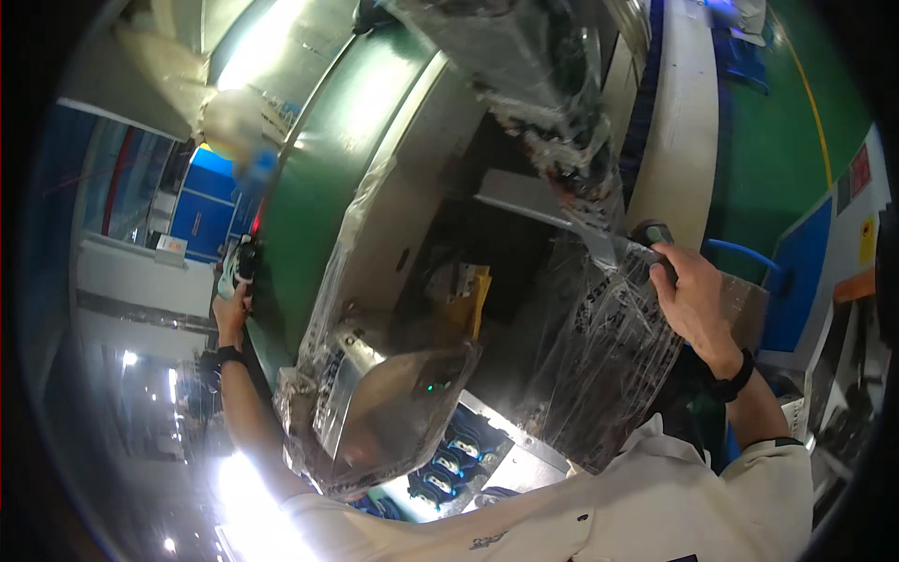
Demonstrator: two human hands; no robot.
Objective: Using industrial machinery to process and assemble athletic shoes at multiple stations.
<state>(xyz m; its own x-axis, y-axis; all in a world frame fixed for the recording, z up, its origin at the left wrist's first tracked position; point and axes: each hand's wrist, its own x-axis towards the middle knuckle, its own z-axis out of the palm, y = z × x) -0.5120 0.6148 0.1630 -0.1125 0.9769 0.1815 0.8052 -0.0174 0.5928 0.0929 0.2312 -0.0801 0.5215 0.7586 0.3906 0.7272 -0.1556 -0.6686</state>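
The left hand (230, 307), at the end of an outstretched arm, has its grip closed on the lower end of a black-and-white shoe-shaped piece (238, 267). The piece lies directly in that grip and extends above the fingers, upright in the view, at the left edge of a green conveyor belt (328, 159); whether it touches the belt cannot be determined. The right hand (691, 300) is well apart from it, on the opposite side of a machine (384, 244) partly covered in clear plastic film (609, 347). Its thumb and forefinger are bent at the upper corner of the film-covered side, just beside a dark rounded object (653, 231); whether the right grip is clamped on that object or merely rests against it cannot be told. A black band (735, 377) is worn on the right wrist. Between the two arms, a film-wrapped control box (398, 407) shows a small lit green lamp (431, 387), and a yellow strip (481, 302) stands inside the dark recess above. Below, near the torso, several black-and-blue parts (449, 461) lie in a row on a pale surface (524, 468). To the right of the machine runs a cream-coloured belt (679, 122), with green floor (768, 140) beyond.
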